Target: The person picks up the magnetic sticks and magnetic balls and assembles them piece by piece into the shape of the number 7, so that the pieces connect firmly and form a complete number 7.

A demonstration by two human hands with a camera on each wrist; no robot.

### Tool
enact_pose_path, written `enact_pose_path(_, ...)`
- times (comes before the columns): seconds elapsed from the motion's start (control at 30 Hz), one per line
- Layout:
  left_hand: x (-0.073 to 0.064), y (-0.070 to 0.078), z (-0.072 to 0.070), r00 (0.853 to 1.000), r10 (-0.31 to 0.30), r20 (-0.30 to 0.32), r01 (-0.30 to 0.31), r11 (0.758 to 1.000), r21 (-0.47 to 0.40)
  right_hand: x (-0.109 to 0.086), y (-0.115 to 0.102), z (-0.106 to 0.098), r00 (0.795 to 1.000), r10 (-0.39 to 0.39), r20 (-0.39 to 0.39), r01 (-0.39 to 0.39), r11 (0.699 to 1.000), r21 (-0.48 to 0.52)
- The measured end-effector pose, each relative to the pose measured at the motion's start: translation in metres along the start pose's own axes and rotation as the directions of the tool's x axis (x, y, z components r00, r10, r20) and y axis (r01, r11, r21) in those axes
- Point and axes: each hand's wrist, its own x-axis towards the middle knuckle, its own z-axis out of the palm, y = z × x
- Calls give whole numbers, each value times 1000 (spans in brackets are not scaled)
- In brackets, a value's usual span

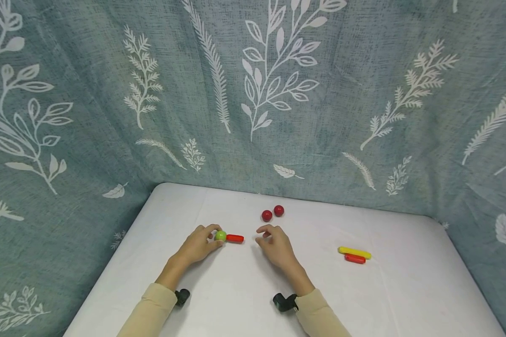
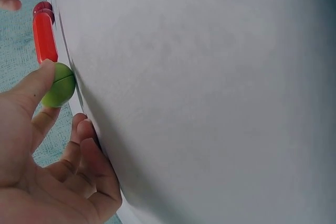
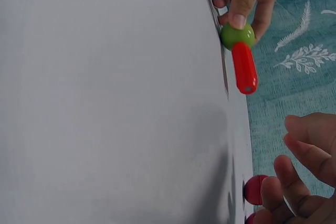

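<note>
My left hand (image 1: 199, 244) pinches a small green ball (image 2: 63, 85) between thumb and forefinger, low over the white table. A short red rod (image 3: 244, 69) extends from the ball's right side, end-on against it, and points toward my right hand (image 1: 277, 248). That hand holds nothing; its thumb and fingers are loosely bent and apart, a little to the right of the rod's free end. Two dark red balls, a nearer one (image 1: 267, 216) and a farther one (image 1: 279, 210), rest on the table just beyond the right hand's fingertips.
On the right of the white table (image 1: 405, 281), a longer yellow rod (image 1: 354, 252) lies alongside another short red rod (image 1: 355, 259). A blue-green curtain (image 1: 236, 159) with white leaf prints hangs behind the table's far edge. Black wrist cameras sit by both sleeves.
</note>
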Motion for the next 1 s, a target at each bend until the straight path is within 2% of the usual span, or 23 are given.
enact_pose_path(0.33,0,-2,1,1000,-2,-4,2,1000,-8,4,10,-13,998,-3,-64,3,1000,1)
enact_pose_path(0.57,-1,-3,1,1000,-6,-2,6,1000,-6,11,17,-15,994,24,-108,-23,1000,9)
enact_pose_path(0.8,-1,-5,1,1000,9,-2,-9,1000,-12,27,25,-13,976,63,-210,-48,996,75)
enact_pose_path(1.0,0,-4,0,1000,12,0,-12,1000,-18,43,33,-5,970,96,-225,-70,990,121)
